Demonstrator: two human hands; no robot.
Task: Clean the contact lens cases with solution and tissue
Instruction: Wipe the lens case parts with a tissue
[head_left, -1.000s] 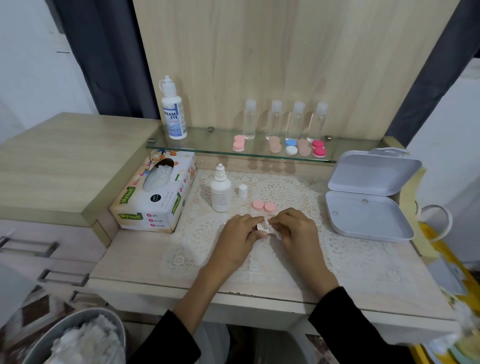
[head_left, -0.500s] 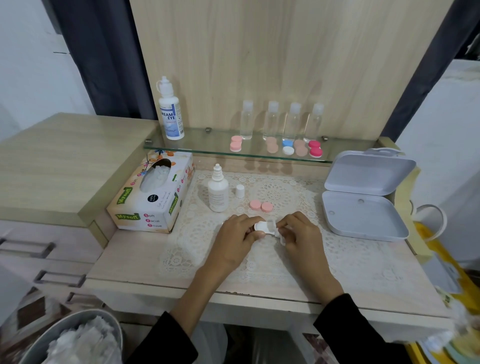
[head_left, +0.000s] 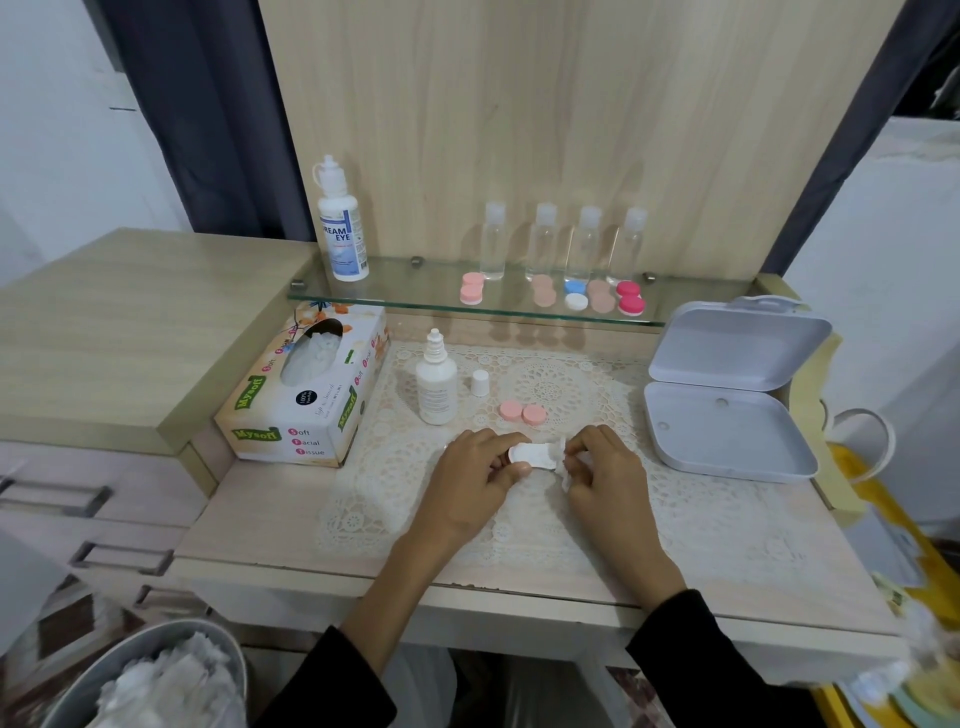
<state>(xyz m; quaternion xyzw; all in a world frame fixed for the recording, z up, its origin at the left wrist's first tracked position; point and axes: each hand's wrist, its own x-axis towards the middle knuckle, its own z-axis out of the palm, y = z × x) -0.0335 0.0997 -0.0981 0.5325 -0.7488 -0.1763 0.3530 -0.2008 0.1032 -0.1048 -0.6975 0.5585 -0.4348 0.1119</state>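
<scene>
The left hand (head_left: 470, 475) pinched a white, uncapped lens case (head_left: 532, 453); the right hand (head_left: 605, 475) gripped crumpled tissue (head_left: 567, 470) against it.

A home dressing table (head_left: 249, 519) with lace mat (head_left: 675, 499) and curtains (head_left: 208, 104).

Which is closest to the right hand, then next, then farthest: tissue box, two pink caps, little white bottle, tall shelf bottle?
From the right hand, which holds tissue (the left hand holds the lens case):
1. Pink caps, just behind, on the mat.
2. Little white bottle, farther left.
3. Tissue box, at the left edge.
4. Tall bottle, up on the glass shelf, back left.
</scene>
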